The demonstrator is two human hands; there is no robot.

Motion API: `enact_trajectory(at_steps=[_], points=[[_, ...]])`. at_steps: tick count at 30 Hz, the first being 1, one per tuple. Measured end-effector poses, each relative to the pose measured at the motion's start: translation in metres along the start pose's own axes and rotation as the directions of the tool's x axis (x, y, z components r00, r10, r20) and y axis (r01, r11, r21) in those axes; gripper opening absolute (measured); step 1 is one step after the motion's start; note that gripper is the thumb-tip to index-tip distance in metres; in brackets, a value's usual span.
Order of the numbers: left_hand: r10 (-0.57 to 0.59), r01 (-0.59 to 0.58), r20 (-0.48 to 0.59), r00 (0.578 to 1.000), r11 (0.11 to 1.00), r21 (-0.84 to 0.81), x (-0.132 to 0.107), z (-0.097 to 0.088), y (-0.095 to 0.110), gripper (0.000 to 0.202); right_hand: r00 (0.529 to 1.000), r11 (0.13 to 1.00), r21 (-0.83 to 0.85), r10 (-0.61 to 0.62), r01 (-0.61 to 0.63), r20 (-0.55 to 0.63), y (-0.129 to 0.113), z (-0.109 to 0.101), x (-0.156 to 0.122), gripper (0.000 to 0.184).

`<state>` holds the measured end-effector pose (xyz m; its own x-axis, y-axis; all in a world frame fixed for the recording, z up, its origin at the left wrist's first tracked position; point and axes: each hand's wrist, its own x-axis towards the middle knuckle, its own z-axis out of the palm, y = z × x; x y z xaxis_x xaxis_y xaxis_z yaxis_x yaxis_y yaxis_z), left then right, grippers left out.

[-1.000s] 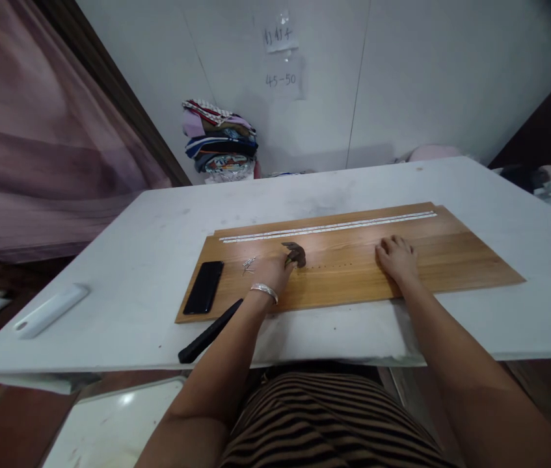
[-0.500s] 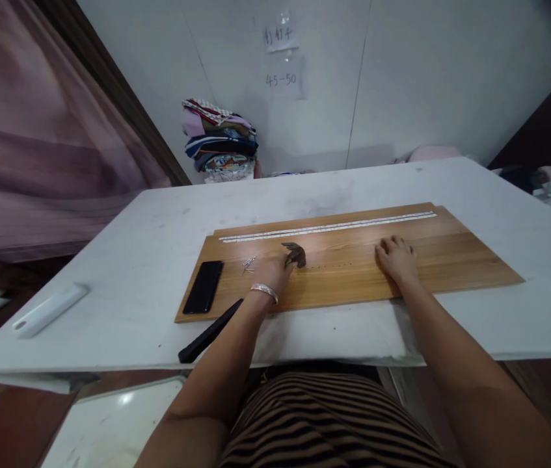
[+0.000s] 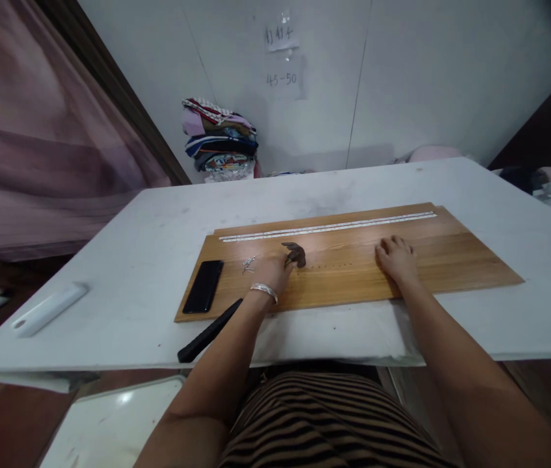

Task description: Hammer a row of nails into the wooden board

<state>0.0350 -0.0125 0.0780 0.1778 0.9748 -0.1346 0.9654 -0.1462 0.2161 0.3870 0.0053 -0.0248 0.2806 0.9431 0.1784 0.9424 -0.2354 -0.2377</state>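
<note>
The left hand point(image 3: 271, 273) is closed around one hammer point(image 3: 298, 254), close to its head. The right hand point(image 3: 397, 258) rests on one wooden board point(image 3: 338, 286), fingers a bit apart. Left of the left hand lie one black phone point(image 3: 203, 286) and thin nails point(image 3: 249, 262), too small to count. Two white strips point(image 3: 353, 225) lie past both hands.

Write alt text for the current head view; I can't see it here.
A person's left hand holds a hammer near its head over a wooden board, while the right hand rests on the board. A row of small dark dots lies between them; loose nails and a black phone sit to the left.
</note>
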Motion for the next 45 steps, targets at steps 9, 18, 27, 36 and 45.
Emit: enact_trajectory(at_steps=[9,18,27,36,45], points=[[-0.024,0.024,0.004,1.000,1.000,-0.017,-0.0003,-0.0004,-0.0003,0.033,1.000,1.000,0.018,-0.002,0.002,-0.011,0.0002,0.0002,-0.0007,0.043],[-0.009,0.009,0.003,1.000,1.000,-0.004,-0.0013,-0.0010,0.0002,0.030,1.000,1.000,0.027,0.010,-0.010,0.000,-0.0024,-0.0031,-0.0011,0.044],[-0.023,0.022,0.022,0.999,0.999,0.039,-0.0024,-0.0032,0.0017,0.033,1.000,0.999,0.034,0.016,-0.016,0.000,-0.0025,-0.0026,-0.0015,0.045],[-0.032,0.032,0.017,0.999,0.999,-0.011,-0.0036,-0.0048,0.0021,0.032,1.000,1.000,0.025,0.003,-0.002,-0.008,-0.0004,-0.0014,-0.0006,0.043],[0.004,-0.004,0.003,1.000,1.000,-0.021,-0.0026,-0.0028,0.0012,0.029,1.000,1.000,0.010,0.007,-0.007,0.014,-0.0019,-0.0040,-0.0006,0.044]])
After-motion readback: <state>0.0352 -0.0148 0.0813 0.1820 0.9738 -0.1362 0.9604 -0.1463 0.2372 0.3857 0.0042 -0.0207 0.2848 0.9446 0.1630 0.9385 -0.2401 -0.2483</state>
